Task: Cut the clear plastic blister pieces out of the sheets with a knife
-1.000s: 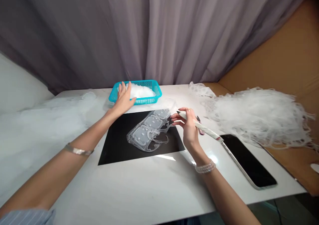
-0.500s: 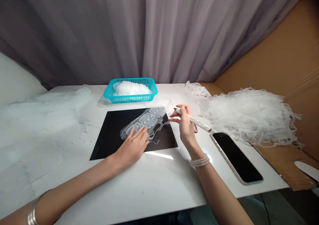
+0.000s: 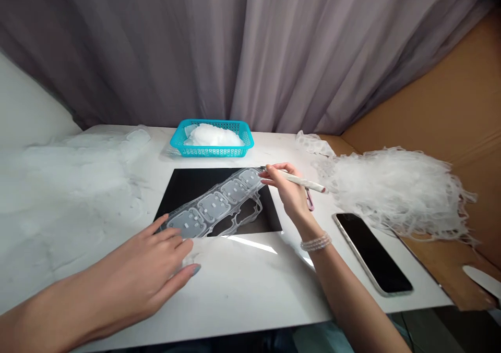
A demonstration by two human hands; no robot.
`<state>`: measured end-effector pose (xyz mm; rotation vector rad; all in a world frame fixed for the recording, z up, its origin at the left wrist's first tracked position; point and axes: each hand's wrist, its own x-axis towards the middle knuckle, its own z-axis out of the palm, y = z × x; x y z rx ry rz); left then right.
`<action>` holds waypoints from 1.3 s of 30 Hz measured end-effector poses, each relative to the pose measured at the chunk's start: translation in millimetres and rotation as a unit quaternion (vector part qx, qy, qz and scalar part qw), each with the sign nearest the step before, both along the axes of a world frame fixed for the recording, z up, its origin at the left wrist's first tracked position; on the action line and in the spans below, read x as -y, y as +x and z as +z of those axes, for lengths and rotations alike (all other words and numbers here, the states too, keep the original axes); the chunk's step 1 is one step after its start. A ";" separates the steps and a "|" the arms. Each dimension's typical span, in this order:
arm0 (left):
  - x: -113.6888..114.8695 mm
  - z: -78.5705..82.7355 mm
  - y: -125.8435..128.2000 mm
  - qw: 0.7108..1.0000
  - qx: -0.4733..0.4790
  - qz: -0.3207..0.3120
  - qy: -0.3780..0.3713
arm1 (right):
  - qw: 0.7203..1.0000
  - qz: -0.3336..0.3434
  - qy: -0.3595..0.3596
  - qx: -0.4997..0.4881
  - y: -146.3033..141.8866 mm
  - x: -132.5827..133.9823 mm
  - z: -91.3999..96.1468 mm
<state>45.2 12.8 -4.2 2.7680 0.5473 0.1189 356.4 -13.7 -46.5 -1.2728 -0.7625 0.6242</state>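
Note:
A translucent plastic strip (image 3: 213,205) with several rounded panels lies diagonally across a black mat (image 3: 191,178). Loose cut-out edging (image 3: 250,215) hangs off its right side. My left hand (image 3: 166,259) rests at the strip's near left end, fingers stretched out and thumb apart. At the far right end, my right hand (image 3: 287,186) is closed around a slim white pen-shaped tool (image 3: 303,180) with a red end; its tip is too small to make out. A pink object (image 3: 310,201) shows partly beneath that hand.
A turquoise basket (image 3: 176,145) holds white translucent pieces. Tangled clear offcuts (image 3: 399,191) are heaped at the right, near a phone (image 3: 373,254). Clear plastic sheets (image 3: 86,186) spread over the left of the white table (image 3: 242,301). A grey curtain (image 3: 211,56) hangs behind.
My left hand has moved left and nearer. The strip has slid toward me and left, so more panels show. My right hand has shifted slightly left, over the strip's far end.

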 end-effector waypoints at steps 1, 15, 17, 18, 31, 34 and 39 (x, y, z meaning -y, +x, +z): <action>1.3 4.9 7.9 1.000 0.016 0.017 -0.003 | 0.999 0.023 -0.018 0.015 0.1 -4.8 -1.2; -79.8 -92.9 138.7 0.995 0.099 -0.004 -0.019 | 0.964 0.102 -0.117 0.215 13.8 -37.4 -40.2; -78.8 -95.9 132.5 0.995 0.102 -0.009 -0.017 | 0.956 0.105 -0.128 0.241 14.7 -37.0 -40.8; -77.9 -95.7 130.7 0.994 0.108 -0.009 -0.020 | 0.953 0.105 -0.132 0.253 14.9 -37.0 -41.0; -72.8 -85.2 135.0 0.990 0.014 -0.010 0.143 | 0.894 0.105 -0.164 0.404 0.8 -32.6 -23.5; -72.8 -85.0 135.1 0.985 -0.005 -0.018 0.174 | 0.867 0.109 -0.169 0.457 3.0 -25.5 -22.5; -73.6 -87.4 134.5 0.981 -0.006 -0.031 0.194 | 0.834 0.094 -0.133 0.527 3.4 -27.5 -39.7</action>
